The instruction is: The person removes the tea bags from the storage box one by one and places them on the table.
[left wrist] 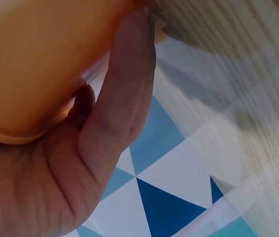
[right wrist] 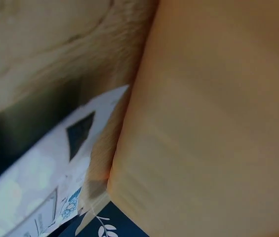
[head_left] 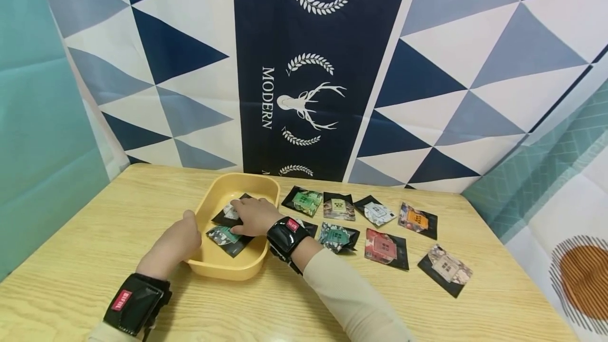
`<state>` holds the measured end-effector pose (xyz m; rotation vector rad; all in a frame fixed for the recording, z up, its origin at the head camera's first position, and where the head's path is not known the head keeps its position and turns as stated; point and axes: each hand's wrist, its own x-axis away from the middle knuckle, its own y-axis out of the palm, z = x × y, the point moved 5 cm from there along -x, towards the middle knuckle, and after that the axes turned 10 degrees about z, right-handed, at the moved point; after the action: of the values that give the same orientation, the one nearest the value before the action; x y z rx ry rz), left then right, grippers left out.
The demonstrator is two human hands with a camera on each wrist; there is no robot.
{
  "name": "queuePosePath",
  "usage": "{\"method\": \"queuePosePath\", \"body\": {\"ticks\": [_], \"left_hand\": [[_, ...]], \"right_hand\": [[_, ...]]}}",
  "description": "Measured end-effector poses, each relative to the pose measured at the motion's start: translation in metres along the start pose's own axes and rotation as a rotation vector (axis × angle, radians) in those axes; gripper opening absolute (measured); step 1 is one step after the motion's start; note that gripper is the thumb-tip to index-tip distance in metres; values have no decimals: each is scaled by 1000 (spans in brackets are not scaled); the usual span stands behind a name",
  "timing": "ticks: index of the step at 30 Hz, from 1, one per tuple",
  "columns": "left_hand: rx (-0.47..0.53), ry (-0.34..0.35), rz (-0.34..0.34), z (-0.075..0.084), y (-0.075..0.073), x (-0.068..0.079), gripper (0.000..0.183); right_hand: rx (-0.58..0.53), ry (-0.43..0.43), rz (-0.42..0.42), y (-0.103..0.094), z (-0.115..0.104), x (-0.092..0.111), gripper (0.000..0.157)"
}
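Observation:
A yellow plastic basin stands on the table, its left side held by my left hand. The left wrist view shows those fingers lying along the basin's outer wall, with the thumb at the rim. Inside lie two flat black packets, one with a white label, the other with a teal label. My right hand reaches over the right rim, thumb and fingers spread, fingertips on the white-labelled packet and thumb at the teal one. The right wrist view shows no fingers, only the basin's outer wall and a packet beside it.
Right of the basin several similar packets lie in two loose rows, among them a green one, a red one, an orange one and a beige one. A patterned cloth hangs behind the wooden table.

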<state>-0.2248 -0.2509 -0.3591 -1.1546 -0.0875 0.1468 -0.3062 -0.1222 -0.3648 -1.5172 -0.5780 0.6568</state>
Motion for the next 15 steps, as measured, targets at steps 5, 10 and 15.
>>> {"method": "queuePosePath", "body": {"ticks": [5,10,15], "left_hand": [[-10,13,-6,3,-4,2,39],[-20,22,-10,4,-4,3,38],[-20,17,-7,4,-3,4,33]], "right_hand": [[32,-50,34,-2,-1,0,52],[-11,-64,75,-3,-2,0,39],[-13,-131,123,-4,-7,0,32]]}}
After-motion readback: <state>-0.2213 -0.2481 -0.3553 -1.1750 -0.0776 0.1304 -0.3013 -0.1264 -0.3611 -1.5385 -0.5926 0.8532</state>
